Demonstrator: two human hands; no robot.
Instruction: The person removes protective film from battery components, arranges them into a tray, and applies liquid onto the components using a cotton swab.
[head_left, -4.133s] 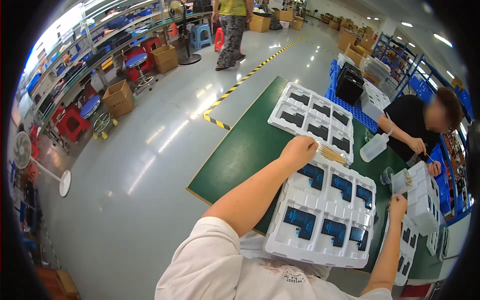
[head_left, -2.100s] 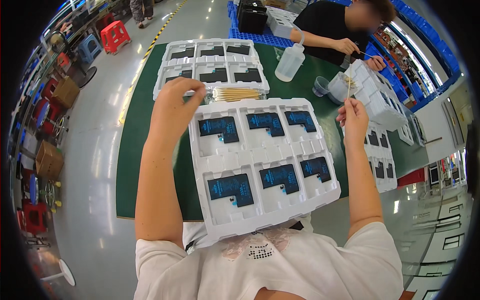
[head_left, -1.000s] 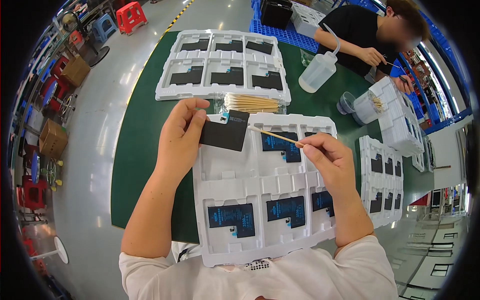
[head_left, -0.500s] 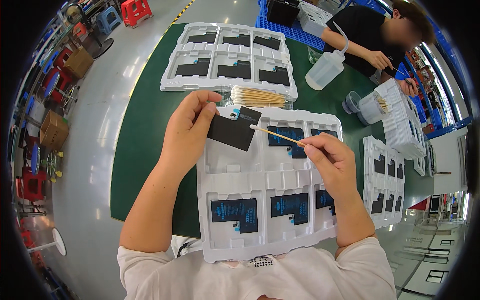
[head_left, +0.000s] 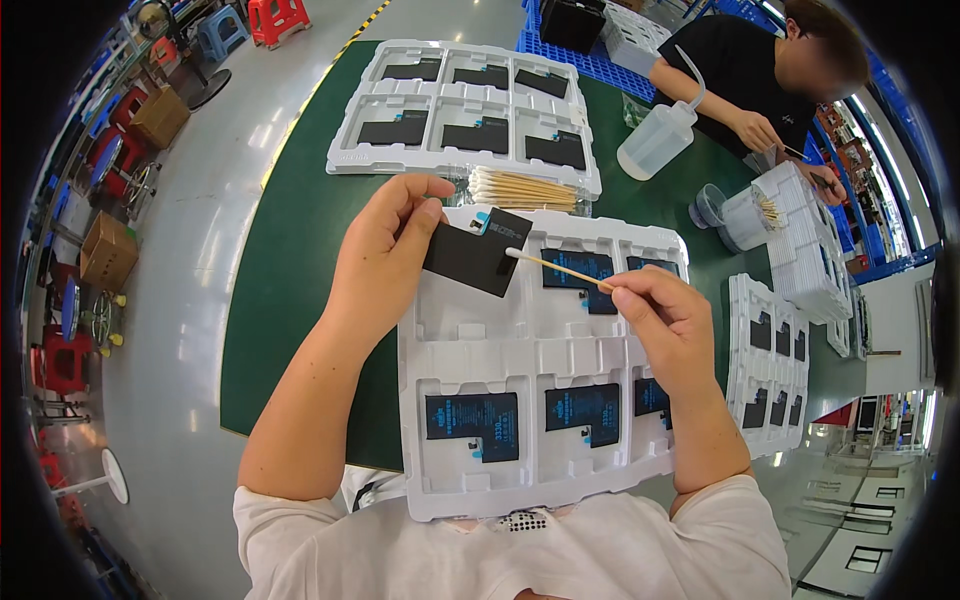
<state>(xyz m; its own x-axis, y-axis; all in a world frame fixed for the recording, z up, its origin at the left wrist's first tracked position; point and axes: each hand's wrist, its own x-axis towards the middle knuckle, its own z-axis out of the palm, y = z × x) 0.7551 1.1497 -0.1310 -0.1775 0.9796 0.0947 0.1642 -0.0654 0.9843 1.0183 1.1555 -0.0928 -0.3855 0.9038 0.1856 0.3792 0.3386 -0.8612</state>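
Note:
Pinched at its left end by my left hand point(head_left: 385, 245), a black L-shaped phone battery point(head_left: 470, 258) is held over the near tray's upper left compartment. My right hand point(head_left: 660, 315) is closed on a cotton swab point(head_left: 560, 268) with a wooden stick. The swab's white tip touches or nearly touches the battery's right part; which of these I cannot tell. Beneath both hands lies the white plastic tray point(head_left: 470, 358). Its other compartments hold batteries with blue print, such as the lower left battery point(head_left: 480, 420). My right hand partly hides the batteries on that side.
Beyond the near tray lies a bundle of cotton swabs point(head_left: 525, 190). Farther back stands a second tray point(head_left: 350, 157) of black batteries. A wash bottle point(head_left: 655, 140), a clear cup point(head_left: 707, 207) and stacked trays point(head_left: 800, 230) are at right, near a co-worker point(head_left: 735, 85).
The battery and swab keep nearly the same pose. The whole view has shifted slightly. The co-worker's hands have moved a little.

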